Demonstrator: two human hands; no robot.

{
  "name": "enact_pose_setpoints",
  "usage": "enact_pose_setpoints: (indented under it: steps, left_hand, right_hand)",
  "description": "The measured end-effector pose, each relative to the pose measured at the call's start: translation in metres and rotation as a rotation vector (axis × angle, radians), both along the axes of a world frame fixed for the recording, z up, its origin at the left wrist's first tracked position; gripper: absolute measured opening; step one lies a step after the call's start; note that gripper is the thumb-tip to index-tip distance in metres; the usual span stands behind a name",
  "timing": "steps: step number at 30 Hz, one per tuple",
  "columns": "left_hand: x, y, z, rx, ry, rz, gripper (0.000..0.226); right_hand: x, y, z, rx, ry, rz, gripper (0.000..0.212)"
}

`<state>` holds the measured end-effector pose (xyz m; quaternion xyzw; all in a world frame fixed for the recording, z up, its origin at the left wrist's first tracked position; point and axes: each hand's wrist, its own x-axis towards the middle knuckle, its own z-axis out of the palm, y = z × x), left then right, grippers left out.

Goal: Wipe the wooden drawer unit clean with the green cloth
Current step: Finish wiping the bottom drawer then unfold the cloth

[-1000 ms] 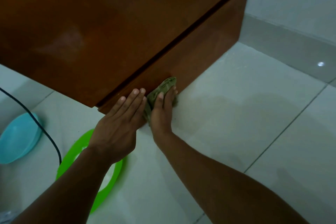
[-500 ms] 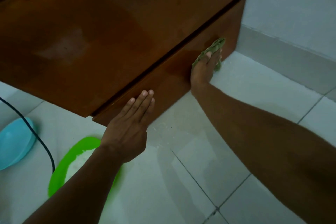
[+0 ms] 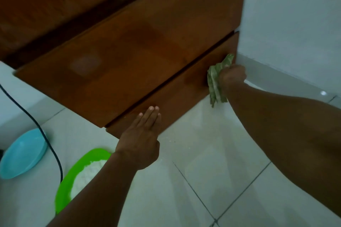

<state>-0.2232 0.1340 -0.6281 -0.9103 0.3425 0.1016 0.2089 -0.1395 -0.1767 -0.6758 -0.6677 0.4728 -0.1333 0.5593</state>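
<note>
While bunched, one green cloth (image 3: pixel 217 81)

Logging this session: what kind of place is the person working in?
Most likely a room in a home, at floor level. A wooden drawer unit stands on pale floor tiles against a white wall, with a green dish and a blue dish set on the floor.

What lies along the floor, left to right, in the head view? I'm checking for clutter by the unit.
blue dish → black cable → green plate → left hand → green cloth → right hand
</note>
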Motion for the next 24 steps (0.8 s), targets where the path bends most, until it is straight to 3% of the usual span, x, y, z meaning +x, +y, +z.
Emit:
enact_pose_setpoints:
  steps: [3, 6, 12, 14, 17, 24]
  left_hand:
    - [-0.009, -0.015, 0.016, 0.0, 0.04, 0.07, 0.075]
    - [-0.018, -0.028, 0.034, -0.122, 0.136, 0.179, 0.067]
    - [-0.035, -0.053, 0.088, -0.893, 0.409, 0.582, 0.043]
    - [-0.038, -0.06, 0.109, -1.128, 0.507, 0.682, 0.017]
    - [-0.04, -0.066, 0.141, -1.423, 0.552, 0.8, 0.019]
    - [-0.045, -0.049, 0.181, -1.703, 0.515, 0.921, 0.016]
  right_hand:
    - [-0.011, -0.003, 0.016, -0.023, 0.077, 0.238, 0.041]
    - [-0.02, -0.006, 0.028, 0.042, 0.084, 0.445, 0.029]
    - [-0.055, 0.025, 0.106, 0.195, 0.018, 0.769, 0.023]
    - [-0.06, 0.037, 0.127, 0.243, -0.015, 0.853, 0.024]
    - [-0.063, 0.058, 0.155, 0.252, -0.059, 0.919, 0.02]
    - [-0.081, 0.091, 0.206, 0.3, -0.147, 1.054, 0.013]
